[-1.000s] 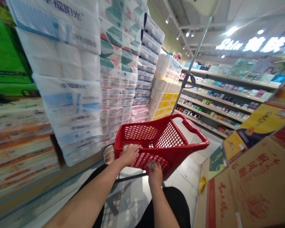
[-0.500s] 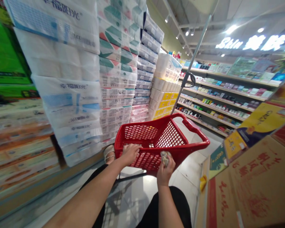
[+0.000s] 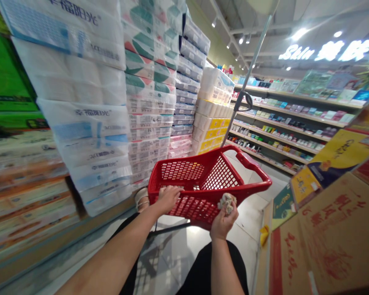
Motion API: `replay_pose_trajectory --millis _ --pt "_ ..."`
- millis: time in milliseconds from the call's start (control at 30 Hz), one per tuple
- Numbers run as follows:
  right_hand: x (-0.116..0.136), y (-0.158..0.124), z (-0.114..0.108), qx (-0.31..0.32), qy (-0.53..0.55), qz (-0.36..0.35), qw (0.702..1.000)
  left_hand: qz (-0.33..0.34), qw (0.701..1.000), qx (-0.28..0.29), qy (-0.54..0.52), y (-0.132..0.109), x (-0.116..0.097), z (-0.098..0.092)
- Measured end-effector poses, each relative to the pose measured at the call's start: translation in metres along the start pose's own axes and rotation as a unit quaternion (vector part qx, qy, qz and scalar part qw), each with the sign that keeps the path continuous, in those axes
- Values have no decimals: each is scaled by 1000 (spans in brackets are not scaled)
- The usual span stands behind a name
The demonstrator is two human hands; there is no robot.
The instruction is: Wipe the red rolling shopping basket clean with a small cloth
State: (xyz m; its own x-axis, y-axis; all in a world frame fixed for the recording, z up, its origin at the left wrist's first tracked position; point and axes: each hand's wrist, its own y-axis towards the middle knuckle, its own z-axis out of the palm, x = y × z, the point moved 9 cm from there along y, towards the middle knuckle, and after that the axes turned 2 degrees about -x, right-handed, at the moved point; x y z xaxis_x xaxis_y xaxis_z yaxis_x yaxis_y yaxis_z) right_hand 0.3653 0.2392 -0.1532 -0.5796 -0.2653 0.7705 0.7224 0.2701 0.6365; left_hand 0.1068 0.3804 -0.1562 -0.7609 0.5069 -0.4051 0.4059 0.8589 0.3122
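Note:
A red plastic shopping cart with a lattice basket stands crosswise in front of my knees. My left hand grips the near rim of its basket, fingers hooked over the edge. Bunched in my right hand is a crumpled, pale, mottled cloth, close to the near side wall at the cart's handle end. From this angle I cannot tell whether the cloth touches the plastic. Through the lattice, no goods show in the visible part of the basket.
Tall stacks of wrapped tissue packs line the left. Behind the cart rises a slanting metal pole. Shelves of small boxed goods stand at the back right, and cardboard boxes are close on my right.
My right hand has moved right along the cart's near side with the cloth, which now shows more fully. My left hand stays on the rim, and the cart has not moved.

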Motion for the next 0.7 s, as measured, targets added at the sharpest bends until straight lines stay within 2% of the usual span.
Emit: replay_pose_trajectory --millis 67,167,233,267,400,467,567,600,700 --pt "0 0 9 37 2 -16 999 1 1000 2 -1 0 0 0" --pt "8 -14 42 184 15 -91 979 5 1000 -4 -4 1 1 2" --pt "11 -24 53 227 15 -120 966 8 1000 -6 -6 1 2 4" --pt "11 -24 52 215 9 -121 969 9 1000 -5 -7 1 2 4" --pt "4 -12 31 83 -17 -87 993 1 1000 -5 1 0 1 2" --pt "5 -11 33 93 -21 -102 990 -3 1000 -4 5 -1 0 1" --pt "12 -21 50 185 -17 -146 972 0 1000 -3 1 -1 -1 0" --pt "13 -24 52 193 -17 -150 970 2 1000 -4 -2 -1 -2 0" --pt "12 -23 46 140 -20 -128 982 2 1000 -9 -5 -1 -2 0"
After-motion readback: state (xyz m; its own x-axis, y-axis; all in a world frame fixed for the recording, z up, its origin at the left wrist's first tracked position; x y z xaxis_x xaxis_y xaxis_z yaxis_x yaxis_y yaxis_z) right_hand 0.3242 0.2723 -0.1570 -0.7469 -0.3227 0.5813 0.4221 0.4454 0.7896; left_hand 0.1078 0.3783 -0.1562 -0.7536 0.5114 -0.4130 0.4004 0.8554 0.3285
